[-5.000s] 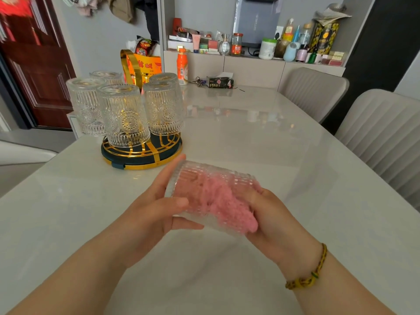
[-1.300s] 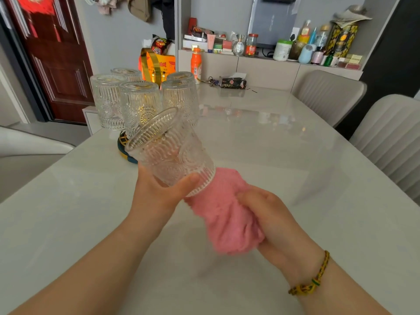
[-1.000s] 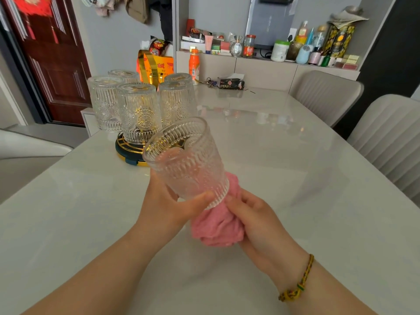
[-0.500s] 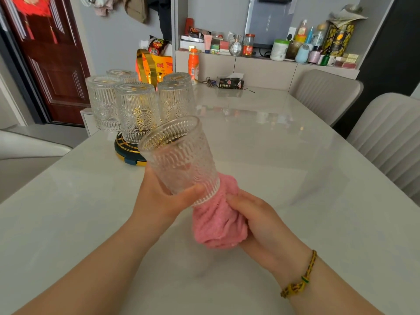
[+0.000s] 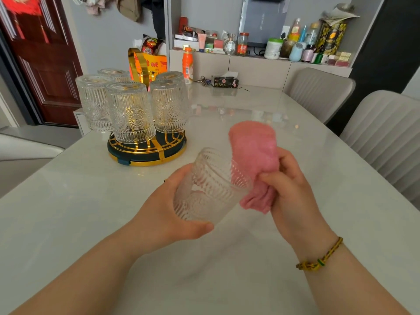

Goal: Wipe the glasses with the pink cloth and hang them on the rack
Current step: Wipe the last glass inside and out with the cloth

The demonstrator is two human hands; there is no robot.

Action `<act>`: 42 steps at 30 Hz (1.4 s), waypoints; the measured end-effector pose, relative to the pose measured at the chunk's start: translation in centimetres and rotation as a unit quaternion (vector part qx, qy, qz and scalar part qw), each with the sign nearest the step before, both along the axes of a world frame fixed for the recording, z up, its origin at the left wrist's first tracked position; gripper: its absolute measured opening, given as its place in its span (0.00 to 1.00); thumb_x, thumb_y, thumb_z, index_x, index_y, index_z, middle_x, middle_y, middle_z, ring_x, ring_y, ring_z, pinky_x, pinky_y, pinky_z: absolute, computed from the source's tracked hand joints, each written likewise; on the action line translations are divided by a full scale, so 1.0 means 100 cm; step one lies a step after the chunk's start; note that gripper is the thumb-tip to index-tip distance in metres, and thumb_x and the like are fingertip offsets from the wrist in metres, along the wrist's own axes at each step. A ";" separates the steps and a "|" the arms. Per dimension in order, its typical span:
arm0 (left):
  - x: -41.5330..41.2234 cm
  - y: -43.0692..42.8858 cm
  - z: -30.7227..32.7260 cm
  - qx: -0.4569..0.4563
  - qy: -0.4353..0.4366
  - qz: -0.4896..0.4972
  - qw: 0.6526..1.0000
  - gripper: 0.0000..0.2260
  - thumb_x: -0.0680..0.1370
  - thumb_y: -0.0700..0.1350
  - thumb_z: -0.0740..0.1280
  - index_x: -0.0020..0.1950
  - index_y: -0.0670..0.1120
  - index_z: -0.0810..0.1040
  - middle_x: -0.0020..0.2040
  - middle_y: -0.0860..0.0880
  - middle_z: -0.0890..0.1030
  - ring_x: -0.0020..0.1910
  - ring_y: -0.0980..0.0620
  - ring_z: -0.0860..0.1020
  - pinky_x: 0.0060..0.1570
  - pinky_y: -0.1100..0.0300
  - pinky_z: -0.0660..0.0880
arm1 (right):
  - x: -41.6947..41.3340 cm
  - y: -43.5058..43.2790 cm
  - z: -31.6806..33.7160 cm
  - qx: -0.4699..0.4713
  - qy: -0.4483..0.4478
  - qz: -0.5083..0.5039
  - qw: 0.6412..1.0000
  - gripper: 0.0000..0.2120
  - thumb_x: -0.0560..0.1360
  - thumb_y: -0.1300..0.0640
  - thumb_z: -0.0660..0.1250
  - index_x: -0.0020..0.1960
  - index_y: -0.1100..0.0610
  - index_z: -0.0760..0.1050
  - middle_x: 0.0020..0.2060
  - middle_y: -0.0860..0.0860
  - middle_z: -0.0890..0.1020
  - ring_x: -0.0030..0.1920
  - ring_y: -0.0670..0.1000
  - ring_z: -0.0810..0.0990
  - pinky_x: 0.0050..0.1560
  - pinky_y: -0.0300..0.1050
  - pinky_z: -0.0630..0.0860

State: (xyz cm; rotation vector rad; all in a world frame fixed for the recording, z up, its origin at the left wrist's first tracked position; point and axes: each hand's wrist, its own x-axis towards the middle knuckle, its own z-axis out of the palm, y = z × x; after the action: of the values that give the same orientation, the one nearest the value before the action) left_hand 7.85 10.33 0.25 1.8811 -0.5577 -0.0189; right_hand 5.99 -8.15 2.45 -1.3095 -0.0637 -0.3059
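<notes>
Left hand [image 5: 163,208] is wrapped round the lower body of the glass [image 5: 211,187], thumb under the base end and fingers curled behind. It's held low over the table [image 5: 68,223], tilted with its mouth up and to the right. Right hand [image 5: 293,192] pinches the pink cloth [image 5: 254,151] in a bunch, thumb across the front, and the cloth stands up right at the rim. Whether any of it is already inside the mouth, I can't quite tell through the ribbing. This is pressed, ribbed glass, so I'd judge it rigid, fairly weighty for its size and unforgiving if dropped on that hard top. The ridges give the fingers some bite, and the sensible hold is what we see, around the body near the base and not by the thin rim. The cloth is soft and limp and will pack wherever it's pushed. Further out, the gold-and-dark rack [image 5: 147,148] carries several upturned glasses [image 5: 130,112], well apart from the hands. Compared with half a second ago, it's a real swap. The glass then stood higher with its mouth up and left, and the cloth was bunched under its base. Now the glass has dropped and tipped the other way, and the cloth has come up to the mouth.
</notes>
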 end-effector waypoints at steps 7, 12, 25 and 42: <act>-0.005 0.000 0.001 0.052 -0.020 -0.041 0.998 0.35 0.49 0.55 0.73 0.51 0.68 0.63 0.47 0.80 0.69 0.50 0.83 0.66 0.39 0.84 0.65 | 0.000 0.002 0.002 -0.021 0.068 -0.020 0.997 0.19 0.65 0.41 0.59 0.37 0.58 0.75 0.27 0.54 0.77 0.28 0.51 0.76 0.26 0.41 0.74; -0.008 -0.001 0.002 0.074 -0.049 -0.064 0.994 0.33 0.49 0.58 0.69 0.52 0.70 0.64 0.51 0.82 0.65 0.54 0.79 0.66 0.44 0.84 0.64 | -0.004 0.004 0.002 -0.129 0.015 -0.086 0.988 0.12 0.68 0.57 0.70 0.33 0.54 0.67 0.33 0.52 0.74 0.28 0.45 0.72 0.23 0.37 0.69; -0.002 0.001 -0.001 0.043 -0.026 -0.065 0.997 0.39 0.44 0.63 0.74 0.52 0.80 0.64 0.53 0.75 0.71 0.53 0.74 0.72 0.44 0.80 0.69 | -0.005 0.005 0.001 -0.222 0.059 0.004 0.973 0.08 0.68 0.63 0.71 0.41 0.51 0.76 0.37 0.49 0.82 0.40 0.50 0.80 0.46 0.44 0.78; 0.008 -0.008 -0.009 -0.202 0.090 0.036 0.975 0.42 0.47 0.74 0.69 0.52 0.51 0.74 0.37 0.54 0.83 0.32 0.55 0.81 0.24 0.62 0.75 | 0.003 0.021 -0.017 -0.010 0.137 0.061 0.989 0.04 0.72 0.60 0.66 0.47 0.54 0.76 0.41 0.51 0.82 0.39 0.47 0.82 0.42 0.39 0.80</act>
State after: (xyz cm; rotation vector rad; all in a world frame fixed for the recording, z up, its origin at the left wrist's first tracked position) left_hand 8.67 9.51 -0.65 1.4824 -0.3391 -0.0255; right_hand 6.26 -6.05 0.77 -1.3510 0.0860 -0.0186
